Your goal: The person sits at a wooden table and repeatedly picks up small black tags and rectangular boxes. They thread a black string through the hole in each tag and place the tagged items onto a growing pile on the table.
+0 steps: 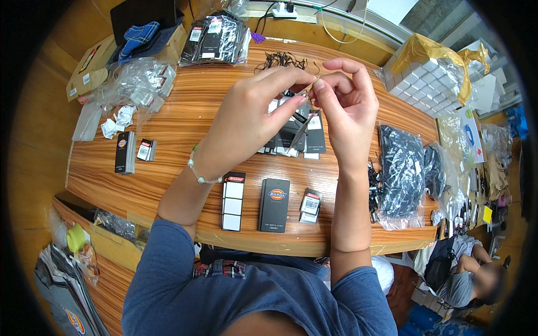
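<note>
My left hand (pixel 253 101) and my right hand (pixel 348 106) are raised close together over the table. Both are closed, their fingertips meeting at a thin string. A dark hang tag (pixel 300 119) hangs tilted just under the fingers, partly hidden by the left hand. Beneath lies a loose pile of black and white hang tags (pixel 315 137). Closer to me are three stacks: a long tag with white panels (pixel 233 204), dark grey tags (pixel 274 211) and small barcode tags (pixel 310 206). Beyond my hands lies a tangle of black strings (pixel 280 60).
Bagged black strings (pixel 401 173) lie at right, with white boxes in yellow plastic (pixel 428 73) behind. At left are tag stacks (pixel 124 154), crumpled paper (pixel 119 120) and plastic bags (pixel 137 84). Packed tags (pixel 216 39) stand far back. Another person (pixel 468 274) sits at lower right.
</note>
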### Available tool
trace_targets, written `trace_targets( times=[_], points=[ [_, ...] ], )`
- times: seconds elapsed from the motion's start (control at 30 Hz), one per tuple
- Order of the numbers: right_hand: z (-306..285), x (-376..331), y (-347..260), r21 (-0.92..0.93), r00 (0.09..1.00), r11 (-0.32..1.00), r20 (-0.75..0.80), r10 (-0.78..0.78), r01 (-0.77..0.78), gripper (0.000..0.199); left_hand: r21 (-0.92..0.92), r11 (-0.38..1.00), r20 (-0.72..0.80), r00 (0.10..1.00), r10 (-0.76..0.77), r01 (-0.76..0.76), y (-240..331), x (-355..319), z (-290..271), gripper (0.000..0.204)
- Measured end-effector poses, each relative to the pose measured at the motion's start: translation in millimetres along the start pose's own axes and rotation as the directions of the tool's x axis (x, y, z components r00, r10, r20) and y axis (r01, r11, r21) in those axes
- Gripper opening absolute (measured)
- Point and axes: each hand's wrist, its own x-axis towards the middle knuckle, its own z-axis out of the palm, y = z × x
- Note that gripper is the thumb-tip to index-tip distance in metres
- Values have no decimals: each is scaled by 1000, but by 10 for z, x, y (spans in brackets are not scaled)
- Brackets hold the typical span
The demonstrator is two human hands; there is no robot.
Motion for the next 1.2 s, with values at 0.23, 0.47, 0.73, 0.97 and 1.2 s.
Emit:
trace_targets(
  times=[0.23, 0.47, 0.73, 0.97, 1.2],
  points=[
    [-45, 42, -90, 177, 980, 964, 76, 186, -197, 23, 407, 871, -38, 947, 318, -276, -65, 44, -25, 23],
    [-118, 33, 46, 215, 967, 944, 94, 236, -251, 12, 516, 766, 25, 900, 434, -384, -85, 40, -23, 27],
    [-126, 71, 64, 73, 987, 989, -89, 134, -128, 10, 546, 727, 88, 891, 445, -416, -105, 39, -8, 23],
    [-205, 89, 53, -89, 981, 978, 27, 192, -189, 12, 552, 727, 60, 889, 454, -409, -180, 40, 22, 25],
    [-274, 109, 60, -174, 980, 975, 118, 163, -141, 13, 511, 751, 27, 882, 471, -417, -243, 66, 33, 24]
  ],
)
